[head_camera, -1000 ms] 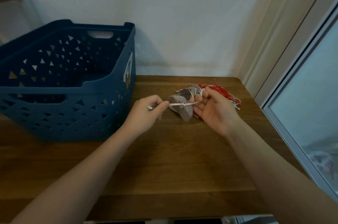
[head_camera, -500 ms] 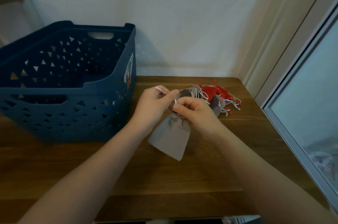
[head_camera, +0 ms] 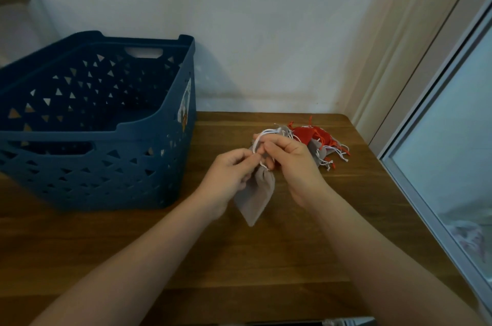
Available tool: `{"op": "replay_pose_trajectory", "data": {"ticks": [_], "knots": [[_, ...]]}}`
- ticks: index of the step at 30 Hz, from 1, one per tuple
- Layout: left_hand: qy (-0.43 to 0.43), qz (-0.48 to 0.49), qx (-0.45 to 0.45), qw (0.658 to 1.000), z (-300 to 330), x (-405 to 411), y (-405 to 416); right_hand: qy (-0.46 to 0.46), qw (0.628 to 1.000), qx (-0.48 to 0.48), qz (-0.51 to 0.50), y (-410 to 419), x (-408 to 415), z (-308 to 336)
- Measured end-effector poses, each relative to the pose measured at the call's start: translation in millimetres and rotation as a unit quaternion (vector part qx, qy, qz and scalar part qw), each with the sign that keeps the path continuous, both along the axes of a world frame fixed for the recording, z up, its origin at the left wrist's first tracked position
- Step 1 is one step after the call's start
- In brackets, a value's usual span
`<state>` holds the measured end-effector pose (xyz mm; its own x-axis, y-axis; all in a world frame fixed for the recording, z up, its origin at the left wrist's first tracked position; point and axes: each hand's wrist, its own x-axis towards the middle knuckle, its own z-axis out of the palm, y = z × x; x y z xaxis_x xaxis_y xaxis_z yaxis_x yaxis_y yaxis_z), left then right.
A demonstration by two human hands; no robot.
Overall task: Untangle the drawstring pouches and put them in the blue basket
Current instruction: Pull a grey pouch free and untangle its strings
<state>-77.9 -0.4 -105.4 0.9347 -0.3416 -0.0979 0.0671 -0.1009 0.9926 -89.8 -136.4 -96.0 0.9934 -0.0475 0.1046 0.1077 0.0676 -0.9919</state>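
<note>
Grey pouch (head_camera: 255, 193) hangs neck-up above worktop (head_camera: 266, 259), just right of blue basket (head_camera: 149, 128). White drawstring (head_camera: 257, 140) loops up from neck. L hand (head_camera: 230, 175) fingers pinch string at neck; R hand (head_camera: 288, 159) fingers curled, gripping loop and neck from other side. Prob. holding it raised so body hangs free and knot can be worked open; not yet clear of tangle, I'd judge. Rest of pile (head_camera: 316, 143), red + grey w/ loose cords, lies behind R hand, near worktop's right-rear corner. Basket interior looks empty; open top close by on the left, bare worktop in front.
</note>
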Motion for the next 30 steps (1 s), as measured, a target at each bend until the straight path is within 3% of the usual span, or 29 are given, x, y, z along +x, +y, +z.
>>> {"op": "replay_pose_trajectory", "data": {"ticks": [3, 6, 8, 11, 15, 19, 22, 26, 30], "knots": [[0.152, -0.059, -0.174, 0.971, 3.0, 4.1, 4.5, 0.003, 0.999, 0.039, -0.010, -4.1, 1.7, -4.3], [0.194, -0.083, -0.195, 0.958, 7.3, 9.6, 5.9, 0.000, 0.998, 0.062, -0.030, -5.0, 1.2, -6.1], [0.161, -0.075, -0.096, 0.979, 9.6, 12.4, 5.7, -0.024, 0.997, 0.049, -0.047, -5.0, -1.5, -1.9], [0.031, -0.066, 0.086, 0.994, 10.0, 15.1, 5.5, -0.070, 0.997, -0.018, -0.040, -4.0, -2.3, 6.7], [-0.180, -0.135, 0.207, 0.952, 11.5, 13.6, 4.3, -0.091, 0.985, -0.149, 0.003, 1.2, 4.4, 10.2], [-0.290, -0.161, 0.283, 0.900, 5.0, 19.3, 6.6, -0.100, 0.972, -0.209, 0.035, 8.1, 9.8, 11.2], [-0.298, -0.137, 0.247, 0.912, 0.9, 19.4, 9.2, -0.124, 0.961, -0.245, 0.040, 8.5, 9.2, 16.2], [-0.218, -0.094, 0.161, 0.958, 2.4, 18.0, 13.6, -0.124, 0.932, -0.338, 0.038, 8.0, 5.6, 14.6], [-0.148, -0.036, 0.143, 0.978, 6.9, 20.4, 15.7, -0.114, 0.900, -0.418, 0.053, 5.8, 4.6, 7.1]]}}
